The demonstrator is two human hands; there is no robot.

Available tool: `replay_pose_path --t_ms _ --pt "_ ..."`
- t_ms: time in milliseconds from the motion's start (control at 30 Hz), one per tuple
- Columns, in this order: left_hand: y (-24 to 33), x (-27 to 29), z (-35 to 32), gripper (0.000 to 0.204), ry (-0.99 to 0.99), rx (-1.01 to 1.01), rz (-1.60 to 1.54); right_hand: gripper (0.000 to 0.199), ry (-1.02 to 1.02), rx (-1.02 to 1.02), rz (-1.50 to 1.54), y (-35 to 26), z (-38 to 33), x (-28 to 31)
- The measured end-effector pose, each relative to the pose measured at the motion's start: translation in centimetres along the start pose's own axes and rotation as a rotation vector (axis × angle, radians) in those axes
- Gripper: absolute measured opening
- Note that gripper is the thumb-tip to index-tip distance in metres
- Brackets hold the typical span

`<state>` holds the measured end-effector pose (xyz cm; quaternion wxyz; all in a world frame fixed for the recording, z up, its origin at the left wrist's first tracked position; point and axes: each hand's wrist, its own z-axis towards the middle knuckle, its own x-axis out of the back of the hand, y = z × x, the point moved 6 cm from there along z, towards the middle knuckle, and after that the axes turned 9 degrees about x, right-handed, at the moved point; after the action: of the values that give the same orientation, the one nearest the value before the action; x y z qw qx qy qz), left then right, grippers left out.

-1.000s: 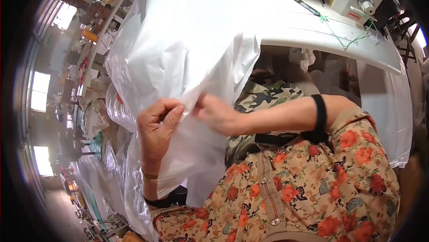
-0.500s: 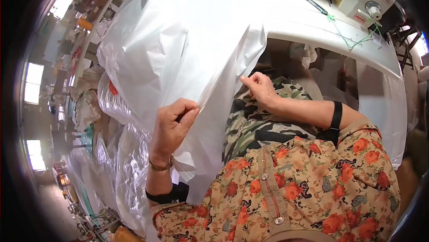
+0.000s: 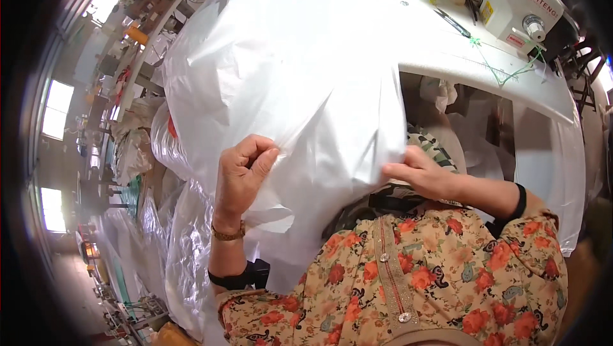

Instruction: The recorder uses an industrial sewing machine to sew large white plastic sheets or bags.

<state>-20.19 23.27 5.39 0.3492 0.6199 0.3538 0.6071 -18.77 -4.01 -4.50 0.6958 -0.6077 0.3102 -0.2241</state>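
A large sheet of white plastic fabric (image 3: 300, 78) hangs from the sewing table over my lap. My left hand (image 3: 242, 173) pinches its lower edge between thumb and fingers, fist curled, with a gold bracelet at the wrist. My right hand (image 3: 418, 173) grips the sheet's right edge, fingers pointing left, a black band on the forearm. The sheet is stretched between the two hands. My flowered orange top (image 3: 408, 288) fills the lower part of the view.
A white sewing machine (image 3: 504, 1) stands on the white table (image 3: 511, 84) at the upper right, with green thread and small tools beside it. Piles of clear and white plastic bags (image 3: 172, 250) lie at the left. Workshop benches and windows run along the far left.
My hands have moved apart along the sheet's edge: the right hand slid rightwards, the left stayed pinching. The sheet is spread wider and the view has tilted toward the table.
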Motion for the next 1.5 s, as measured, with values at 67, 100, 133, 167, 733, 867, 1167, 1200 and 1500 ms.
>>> replay_pose_path --t_ms 67,100,133,167,733,867,1167,1200,1500 --pt "1.4 -0.8 -0.5 0.01 -0.048 -0.003 -0.029 0.03 0.041 -0.001 0.027 -2.8 -1.2 -0.4" --pt "2.1 -1.7 -0.9 0.009 -0.082 -0.002 -0.07 0.028 0.057 -0.013 0.106 -3.3 -1.7 -1.3" --pt "2.5 -2.8 -1.2 0.009 -0.107 0.007 -0.105 0.027 0.044 -0.044 0.041 -3.3 -2.0 -2.1" --pt "2.9 -4.1 -1.5 0.008 -0.147 0.002 -0.131 0.025 0.029 -0.109 -0.065 -2.8 -2.2 -2.9" --pt "0.6 -11.6 -3.6 0.009 -0.247 0.02 -0.061 0.018 -0.267 0.17 -0.858 -2.4 -0.5 -7.2" --pt "-1.1 -12.6 -3.8 0.018 -0.406 0.33 -0.375 0.015 -0.456 0.187 -1.028 -1.8 0.0 -8.4" --pt "-2.4 -8.1 -3.3 0.014 -0.066 0.242 -0.082 0.021 0.309 0.163 -0.31 -0.7 2.7 0.8" --pt "-1.4 -6.7 -3.1 0.014 -0.004 0.188 0.005 0.017 0.482 0.067 -0.288 0.1 3.8 2.5" --pt "12.9 -2.8 -1.0 0.002 -0.151 -0.504 0.66 0.042 -0.521 0.242 -0.667 0.3 17.5 -12.6"
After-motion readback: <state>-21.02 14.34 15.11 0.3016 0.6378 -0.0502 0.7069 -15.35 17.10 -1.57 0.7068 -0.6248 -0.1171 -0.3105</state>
